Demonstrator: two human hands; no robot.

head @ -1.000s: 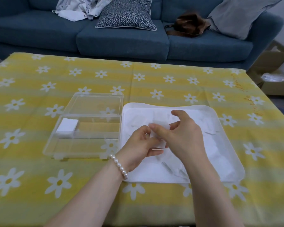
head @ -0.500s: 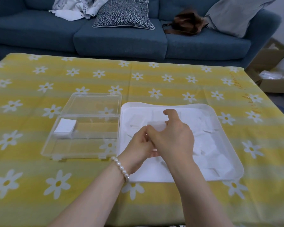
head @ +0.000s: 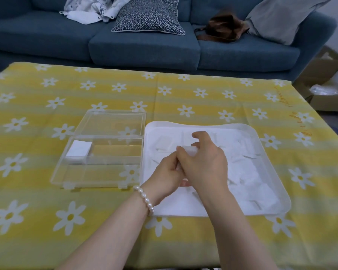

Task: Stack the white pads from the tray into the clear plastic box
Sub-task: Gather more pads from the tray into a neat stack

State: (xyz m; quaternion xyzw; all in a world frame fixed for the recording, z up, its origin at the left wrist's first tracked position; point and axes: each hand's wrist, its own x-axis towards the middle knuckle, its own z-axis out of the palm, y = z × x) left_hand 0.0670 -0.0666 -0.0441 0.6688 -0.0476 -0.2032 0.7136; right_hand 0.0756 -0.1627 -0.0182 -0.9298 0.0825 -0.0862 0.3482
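A white tray (head: pixel 269 154) on the right of the table holds several loose white pads (head: pixel 248 176). To its left lies the clear plastic box (head: pixel 98 172), lid open, with a small stack of pads (head: pixel 78 149) in its back left compartment. Both hands meet over the tray's left half. My right hand (head: pixel 205 164) pinches a small bunch of white pads (head: pixel 189 150) between thumb and fingers. My left hand (head: pixel 169 175) presses against the same bunch from the left; how many pads are in it is hidden by the fingers.
The table wears a yellow cloth with white daisies (head: pixel 47 211). Behind it stands a blue sofa (head: pixel 144 43) with cushions, clothing and a brown bag (head: pixel 222 30). Cardboard boxes (head: pixel 328 90) sit on the floor at the right.
Both hands have stayed over the tray's left half, closing tighter around the held pads. The view has shifted slightly. The box and its stack have not moved.
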